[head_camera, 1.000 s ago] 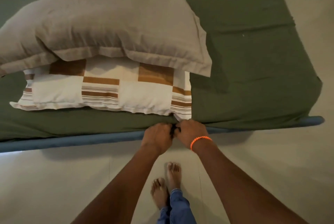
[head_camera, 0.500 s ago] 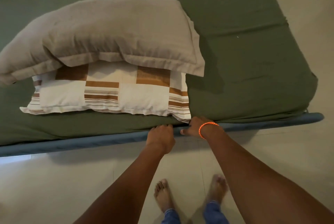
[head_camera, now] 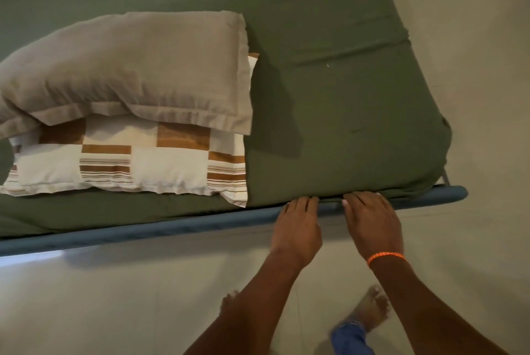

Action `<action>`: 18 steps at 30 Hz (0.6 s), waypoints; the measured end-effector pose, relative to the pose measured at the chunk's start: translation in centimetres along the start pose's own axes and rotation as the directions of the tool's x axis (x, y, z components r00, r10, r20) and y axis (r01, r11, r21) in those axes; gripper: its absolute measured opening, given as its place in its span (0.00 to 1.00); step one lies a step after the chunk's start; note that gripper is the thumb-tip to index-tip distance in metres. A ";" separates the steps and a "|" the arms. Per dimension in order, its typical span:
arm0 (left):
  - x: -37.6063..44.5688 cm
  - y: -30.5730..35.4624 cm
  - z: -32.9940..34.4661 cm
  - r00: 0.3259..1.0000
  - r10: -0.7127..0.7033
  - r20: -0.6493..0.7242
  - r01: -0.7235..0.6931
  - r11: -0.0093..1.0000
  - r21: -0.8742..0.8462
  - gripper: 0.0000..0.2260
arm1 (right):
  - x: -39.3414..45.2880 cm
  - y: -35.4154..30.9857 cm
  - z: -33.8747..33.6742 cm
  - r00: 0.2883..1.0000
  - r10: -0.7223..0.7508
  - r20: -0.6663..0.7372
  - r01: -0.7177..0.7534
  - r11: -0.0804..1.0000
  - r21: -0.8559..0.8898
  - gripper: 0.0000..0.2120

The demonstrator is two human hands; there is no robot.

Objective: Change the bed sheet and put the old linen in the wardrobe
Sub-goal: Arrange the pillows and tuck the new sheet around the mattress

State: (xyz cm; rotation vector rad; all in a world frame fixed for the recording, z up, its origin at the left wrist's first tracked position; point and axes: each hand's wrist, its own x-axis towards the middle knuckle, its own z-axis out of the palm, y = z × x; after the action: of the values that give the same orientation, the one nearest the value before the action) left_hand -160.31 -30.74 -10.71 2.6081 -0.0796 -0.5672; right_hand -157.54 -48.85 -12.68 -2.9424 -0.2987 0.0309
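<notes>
Head view: left hand (head_camera: 296,228) and right hand (head_camera: 370,222), fingers straight, press green sheet (head_camera: 329,125) edge

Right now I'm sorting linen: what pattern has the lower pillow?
White pillow with brown blocks and stripes; head view.
</notes>
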 end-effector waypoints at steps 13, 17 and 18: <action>7.6 6.4 0.4 0.892 -0.362 0.271 0.262 0.902 0.343 0.17 | 7.8 5.2 -2.0 0.673 -0.155 0.723 0.003 0.978 0.207 0.19; 5.7 10.0 1.5 0.964 -0.261 0.055 0.236 0.931 0.279 0.19 | 5.1 9.0 -2.8 0.947 -0.165 0.277 0.156 0.986 0.056 0.16; 5.9 11.1 2.1 0.975 -0.216 0.057 0.199 0.956 0.217 0.19 | 4.5 10.2 -2.5 0.964 -0.125 0.236 0.121 0.992 0.032 0.18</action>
State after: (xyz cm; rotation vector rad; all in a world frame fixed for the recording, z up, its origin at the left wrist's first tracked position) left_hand -155.29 -42.39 -9.63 2.8183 0.1168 -0.7759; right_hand -151.03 -58.18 -12.08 -2.8967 -0.5115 0.3689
